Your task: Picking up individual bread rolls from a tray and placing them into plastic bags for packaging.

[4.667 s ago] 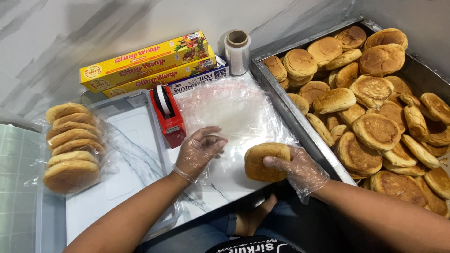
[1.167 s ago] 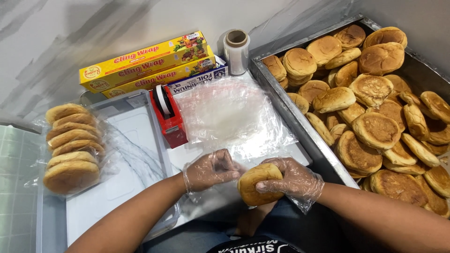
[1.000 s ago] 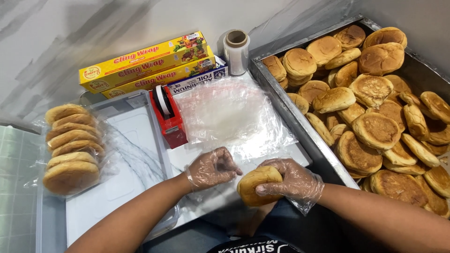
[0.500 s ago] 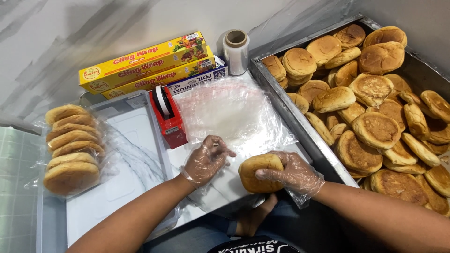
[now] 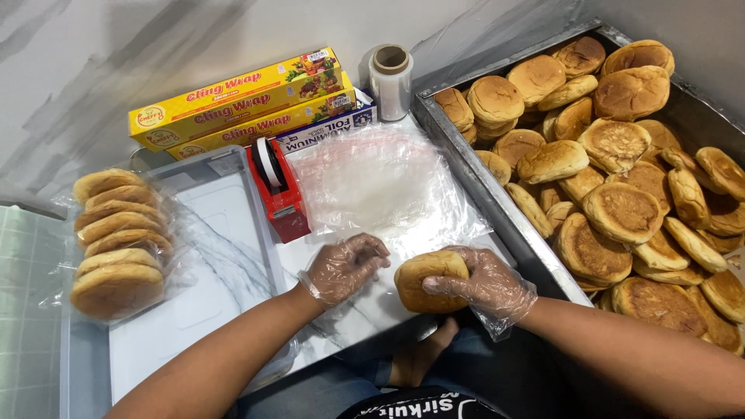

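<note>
While the right hand point(image 5: 485, 283), in a thin clear glove, clasps one round bun point(image 5: 429, 281) with its fingers curled over the top, the left hand point(image 5: 341, 268), gloved the same way, rests just to the left of that bun with its fingers half curled and nothing in them, their tips on the clear plastic bags point(image 5: 380, 182). The bun sits low against the white worktop point(image 5: 233, 233), near its front edge. Beyond the held bun, the bags lie flat in a loose pile. Right of the grip stands one large metal tray point(image 5: 481, 186), heaped with dozens of loose buns point(image 5: 621, 209), too many to count exactly. Far to the left lies one clear packet point(image 5: 116, 240) holding seven or so buns stacked on edge. Beyond the left hand stands one red tape dispenser point(image 5: 275, 186). Behind it lie three long boxes point(image 5: 248, 105), two yellow and one blue, with one roll of clear tape point(image 5: 390, 80) beside them.
</note>
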